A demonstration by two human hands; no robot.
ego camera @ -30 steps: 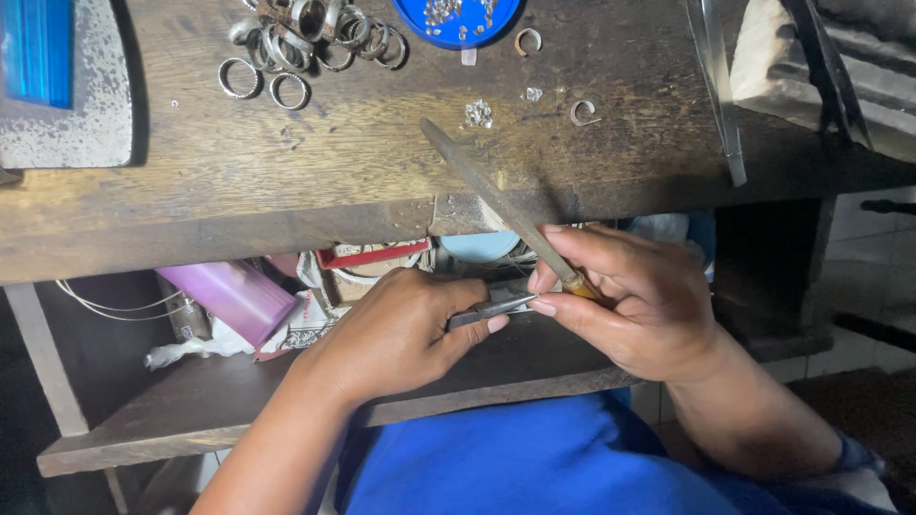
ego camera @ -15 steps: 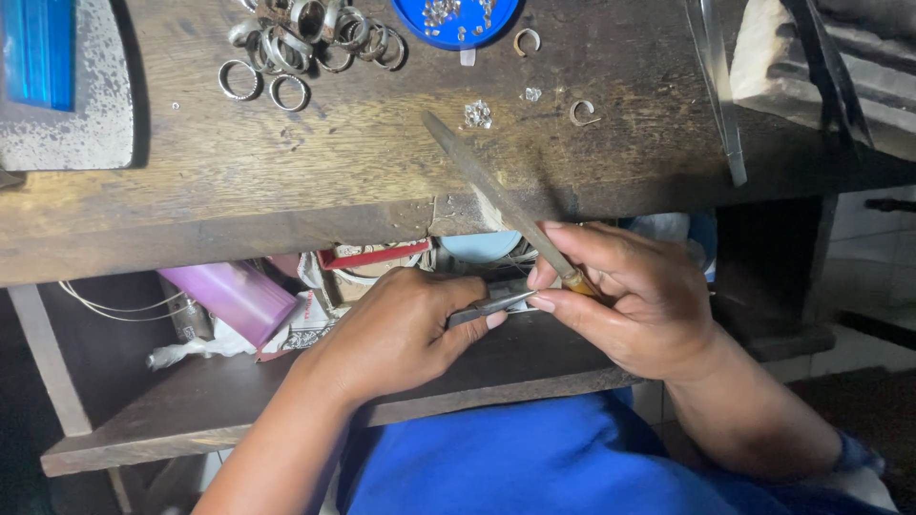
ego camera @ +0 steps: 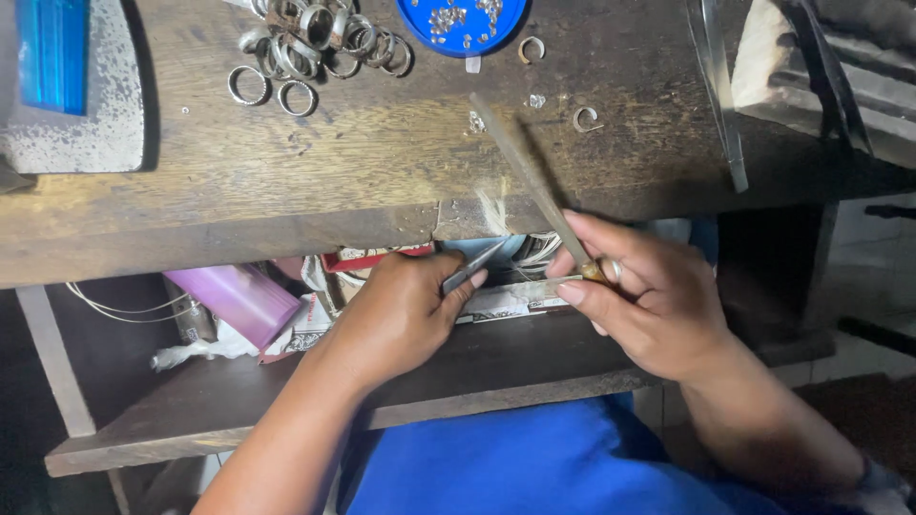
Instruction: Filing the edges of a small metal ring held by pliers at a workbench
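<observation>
The fingertips of the left hand (ego camera: 401,310) pinch a small flat silver metal piece (ego camera: 474,268), holding it just under the front edge of the worn wooden workbench (ego camera: 315,181), apparently so the edge can steady it. The right hand (ego camera: 649,296) is closed around the handle end of a long slim grey metal file (ego camera: 525,176), thumb and forefinger clamped near the ferrule, so the blade slants up and away over the bench top; the grip looks set for controlled strokes. Both hands hover above a lower dark wooden shelf (ego camera: 477,367), where a lilac plastic container (ego camera: 234,300) and crumpled papers lie. Farther out on the bench sit a cluster of silver metal rings (ego camera: 315,43), a round blue dish of small pale stones (ego camera: 463,19), two open ring blanks and a grey slab with a blue block (ego camera: 52,52) on it.
</observation>
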